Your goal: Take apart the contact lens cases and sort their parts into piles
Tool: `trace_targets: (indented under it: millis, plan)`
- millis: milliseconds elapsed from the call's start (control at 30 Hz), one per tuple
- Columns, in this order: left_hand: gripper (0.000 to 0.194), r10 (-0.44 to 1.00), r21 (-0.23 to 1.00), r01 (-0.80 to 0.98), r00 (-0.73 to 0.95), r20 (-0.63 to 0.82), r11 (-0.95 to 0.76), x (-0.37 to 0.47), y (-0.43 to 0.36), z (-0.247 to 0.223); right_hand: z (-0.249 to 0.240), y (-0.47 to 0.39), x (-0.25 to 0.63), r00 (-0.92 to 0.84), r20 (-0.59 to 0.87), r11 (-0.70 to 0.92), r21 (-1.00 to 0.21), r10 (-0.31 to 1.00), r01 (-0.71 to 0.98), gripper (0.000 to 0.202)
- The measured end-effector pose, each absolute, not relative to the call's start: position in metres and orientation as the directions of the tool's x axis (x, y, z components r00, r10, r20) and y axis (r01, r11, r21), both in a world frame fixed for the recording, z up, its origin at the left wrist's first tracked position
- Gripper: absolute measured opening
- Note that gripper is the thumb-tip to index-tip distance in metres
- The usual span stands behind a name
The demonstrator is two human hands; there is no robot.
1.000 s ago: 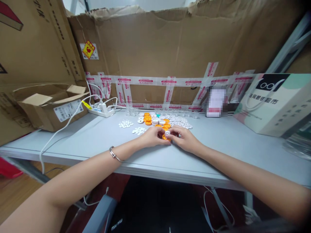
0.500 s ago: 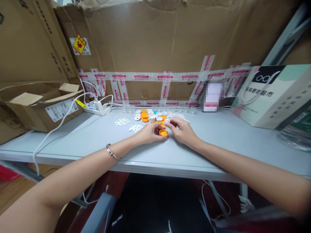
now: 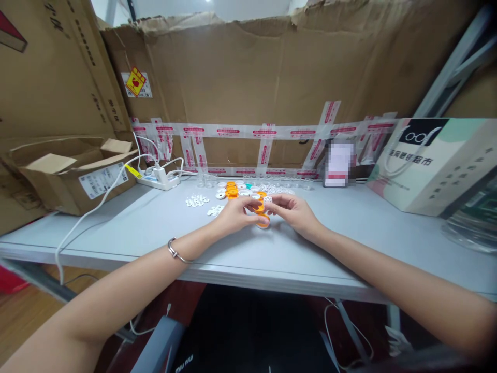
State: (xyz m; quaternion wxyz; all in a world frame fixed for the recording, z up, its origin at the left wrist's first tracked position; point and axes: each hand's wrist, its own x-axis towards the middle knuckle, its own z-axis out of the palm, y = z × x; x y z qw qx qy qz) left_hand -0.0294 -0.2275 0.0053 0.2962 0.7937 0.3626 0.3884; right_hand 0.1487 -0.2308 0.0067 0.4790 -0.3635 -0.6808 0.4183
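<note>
My left hand (image 3: 236, 213) is above the table with its thumb and fingers apart. Its thumb crosses over an orange round cup (image 3: 264, 225) with a pale lower edge, and its fingertips are near another orange piece (image 3: 259, 209) behind. Whether it touches either one is hard to make out. Thumb and forefinger of my right hand (image 3: 292, 211) pinch a small white openwork disc (image 3: 267, 199). Further back is a cluster of orange round parts (image 3: 232, 190) and white round parts (image 3: 220, 193), partly hidden by my left hand.
Two piles of small white pieces (image 3: 197, 200) lie to the left. Clear cups (image 3: 209, 180) line the back. A power strip (image 3: 159, 180), an open carton (image 3: 70, 176), a phone (image 3: 337, 165), a printed box (image 3: 419, 166) and a large clear bottle (image 3: 476, 217) stand around.
The view has tilted up slightly. My left hand has loosened from the orange cup, its thumb now across the cup's top. My right hand keeps the white disc in nearly the same place.
</note>
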Motion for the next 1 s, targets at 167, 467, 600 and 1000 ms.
trace_targets:
  millis: [167, 467, 600, 1000]
  plan:
    - [0.027, 0.744, 0.693, 0.279, 0.323, 0.585, -0.665, -0.028, -0.231, 0.01, 0.007, -0.234, 0.147, -0.297, 0.276, 0.278, -0.96, 0.914, -0.035, 0.03]
    - [0.016, 0.645, 0.592, 0.258, 0.36, 0.674, -0.763, -0.028, -0.23, 0.009, 0.011, -0.238, 0.148, -0.367, 0.196, 0.173, -0.98, 0.909, -0.097, 0.027]
    - [0.017, 0.519, 0.422, 0.313, 0.375, 0.768, -0.851, -0.03, -0.231, 0.009, 0.013, -0.24, 0.147, -0.373, 0.177, 0.147, -0.983, 0.911, -0.107, 0.026]
    - [0.012, 0.351, 0.107, 0.518, 0.4, 0.847, -0.849, -0.03, -0.23, 0.007, 0.017, -0.246, 0.142, -0.354, 0.165, 0.139, -0.985, 0.921, -0.098, 0.026]
